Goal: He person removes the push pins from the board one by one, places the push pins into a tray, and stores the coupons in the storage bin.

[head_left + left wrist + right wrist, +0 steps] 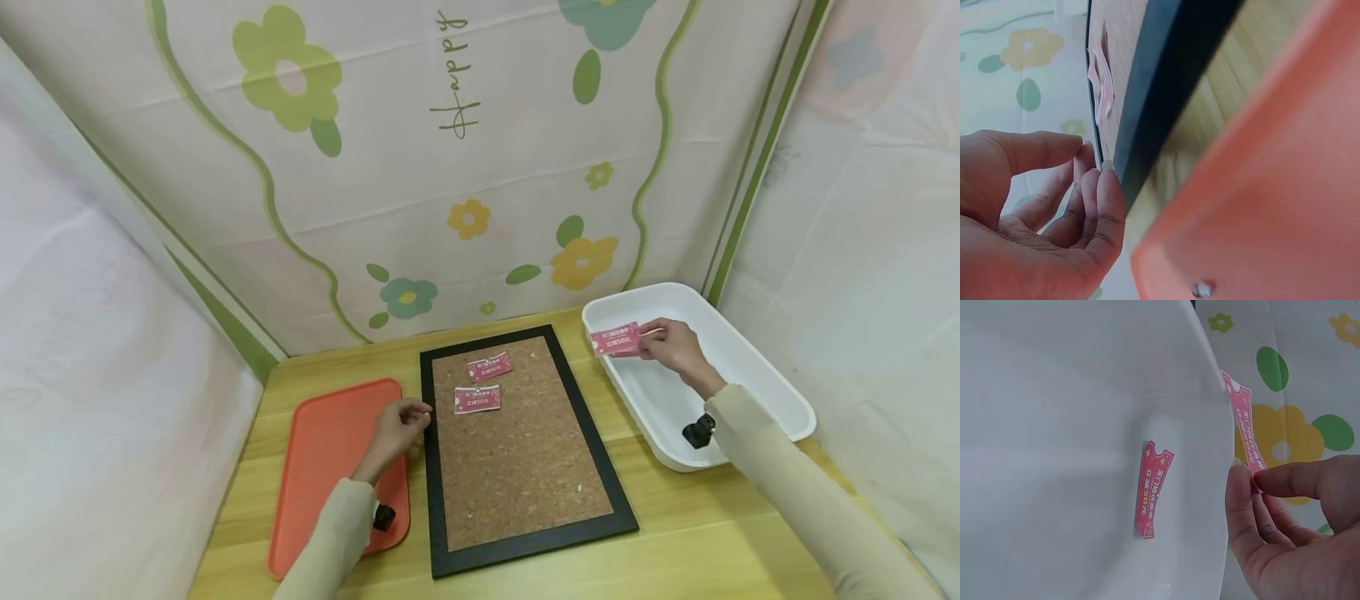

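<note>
My right hand (675, 346) pinches one end of a pink coupon (613, 341) between thumb and fingers, above the white basin's left rim. Below it, a second pink coupon (1155, 490) lies inside the basin, seen in the right wrist view. Two pink coupons, one upper (490, 367) and one lower (477, 399), sit on the black-framed cork board (525, 450). Beside the board's left edge hovers my left hand (397, 433), fingers loosely curled and thumb tip close to them; nothing shows between them. In the left wrist view, a small shiny piece (1202, 289) lies on the red tray.
The red tray (330, 450) is left of the board, and the white basin (750, 375) is at the right. Small pale specks dot the cork. A flowered cloth (360, 192) hangs behind the wooden table (690, 533), with white cloth at both sides.
</note>
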`<state>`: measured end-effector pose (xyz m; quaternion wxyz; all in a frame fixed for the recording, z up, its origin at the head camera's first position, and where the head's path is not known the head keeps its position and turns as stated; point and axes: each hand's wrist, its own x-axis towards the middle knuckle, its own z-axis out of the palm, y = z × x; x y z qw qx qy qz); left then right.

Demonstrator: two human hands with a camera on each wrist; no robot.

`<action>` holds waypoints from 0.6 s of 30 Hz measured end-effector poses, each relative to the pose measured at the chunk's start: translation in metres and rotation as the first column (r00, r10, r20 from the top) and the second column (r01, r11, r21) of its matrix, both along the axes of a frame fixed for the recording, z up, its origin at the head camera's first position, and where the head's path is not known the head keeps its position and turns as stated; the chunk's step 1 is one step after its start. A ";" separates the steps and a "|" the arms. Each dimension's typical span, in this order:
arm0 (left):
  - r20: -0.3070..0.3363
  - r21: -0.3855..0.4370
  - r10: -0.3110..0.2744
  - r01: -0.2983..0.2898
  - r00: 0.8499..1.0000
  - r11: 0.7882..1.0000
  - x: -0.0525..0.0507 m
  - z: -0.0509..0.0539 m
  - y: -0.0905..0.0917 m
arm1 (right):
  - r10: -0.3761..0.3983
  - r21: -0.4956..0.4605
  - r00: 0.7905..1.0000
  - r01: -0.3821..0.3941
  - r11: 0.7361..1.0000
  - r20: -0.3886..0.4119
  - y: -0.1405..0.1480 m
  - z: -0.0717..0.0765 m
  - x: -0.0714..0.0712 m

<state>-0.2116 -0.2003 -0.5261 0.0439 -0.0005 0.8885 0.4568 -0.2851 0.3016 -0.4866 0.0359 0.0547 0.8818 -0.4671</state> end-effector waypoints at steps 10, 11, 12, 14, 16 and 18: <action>0.003 0.039 0.064 -0.064 0.998 0.997 0.005 -0.006 -0.023 | -0.056 -0.042 0.993 0.061 0.997 0.101 0.016 -0.010 -0.008; 0.003 0.040 0.064 -0.064 0.998 0.997 0.006 -0.006 -0.025 | -0.059 -0.040 0.992 0.064 0.997 0.111 0.017 -0.011 -0.008; 0.006 0.043 0.064 -0.064 0.998 0.997 0.007 -0.006 -0.026 | -0.062 -0.033 0.991 0.066 0.997 0.116 0.019 -0.013 -0.009; 0.004 0.031 0.061 -0.061 0.998 0.998 0.007 -0.007 -0.028 | -0.067 -0.011 0.990 0.068 0.998 0.124 0.022 -0.016 -0.010; 0.008 0.022 0.062 -0.062 0.998 0.998 0.008 -0.007 -0.030 | -0.067 0.013 0.988 0.065 0.998 0.137 0.026 -0.020 -0.011; 0.014 0.020 0.068 -0.068 0.998 0.997 0.009 -0.006 -0.033 | -0.064 0.043 0.987 0.058 0.997 0.144 0.029 -0.025 -0.012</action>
